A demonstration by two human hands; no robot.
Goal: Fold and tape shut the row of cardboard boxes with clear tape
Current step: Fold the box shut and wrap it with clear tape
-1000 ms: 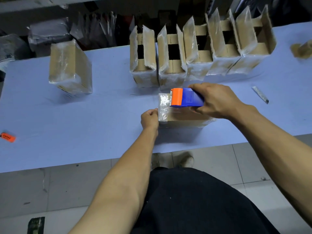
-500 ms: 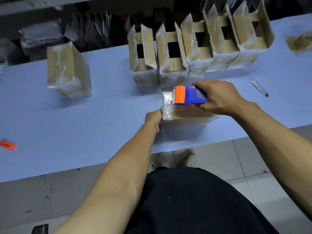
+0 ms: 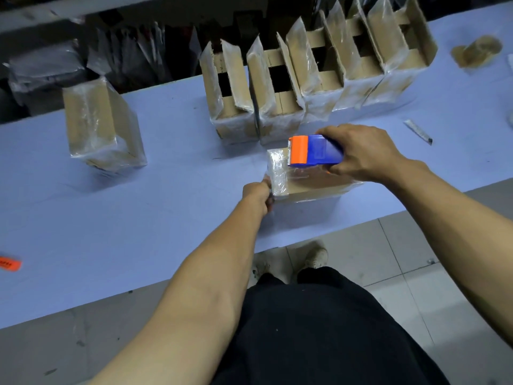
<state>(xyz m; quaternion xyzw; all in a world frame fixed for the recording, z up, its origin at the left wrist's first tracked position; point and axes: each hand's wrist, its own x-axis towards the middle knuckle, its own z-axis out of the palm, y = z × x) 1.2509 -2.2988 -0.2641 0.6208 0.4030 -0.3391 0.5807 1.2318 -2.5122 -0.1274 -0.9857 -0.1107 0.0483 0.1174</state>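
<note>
Right hand point(image 3: 361, 152) grips dispenser point(image 3: 315, 150); box point(image 3: 308, 184) (tape-glossy) closed.

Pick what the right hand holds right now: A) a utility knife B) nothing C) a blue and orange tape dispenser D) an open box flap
C: the right hand grips the blue and orange tape dispenser over the box that the left hand steadies.

**Odds and ends around the workbench**

A pale blue table point(image 3: 83, 218) stands on a grey tiled floor point(image 3: 388, 245). An orange tag point(image 3: 9, 263) lies at its left edge, and a small box cutter point(image 3: 417, 132) rests toward the right. Silvery plastic bags point(image 3: 44, 70) are heaped behind the table. A blurred brown lump point(image 3: 476, 51) sits at the far right.
</note>
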